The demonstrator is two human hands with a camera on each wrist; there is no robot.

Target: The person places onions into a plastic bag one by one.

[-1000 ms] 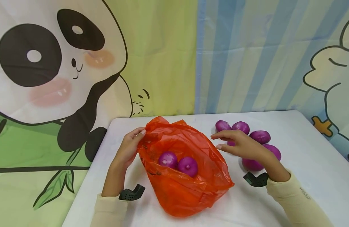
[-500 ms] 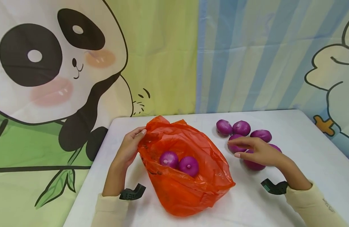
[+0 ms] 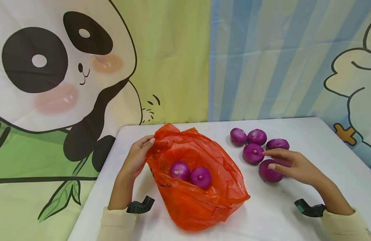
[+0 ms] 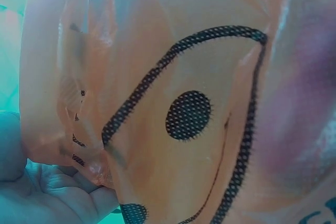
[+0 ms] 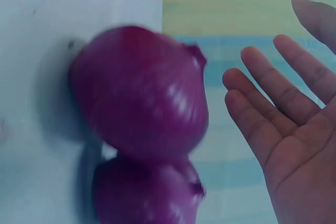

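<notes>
With thumb and fingers my left hand [image 3: 136,154] pinches the upper left rim of an orange-red plastic bag [image 3: 194,207]. Inside its wide mouth lie two purple onions, one [image 3: 179,170] beside the other [image 3: 201,177]. In the left wrist view the bag's printed side [image 4: 157,171] fills most of the picture. My right hand [image 3: 297,165] hovers over the loose onions on the right, fingers extended and holding nothing. Nearest to it is a front onion [image 3: 270,171], partly behind the thumb. The right wrist view shows the spread fingers apart from a large onion [image 5: 142,93].
Other purple onions stand around the right hand: one [image 3: 253,153] to its left, one [image 3: 277,144] behind it, and two at the back, one [image 3: 238,136] left of the other [image 3: 257,137]. All are on a white table [image 3: 321,147] before a printed cloth backdrop [image 3: 179,67].
My right hand has moved right, away from the bag and over the onions, uncovering the ones at the left of the group. The left hand and the bag have stayed in place.
</notes>
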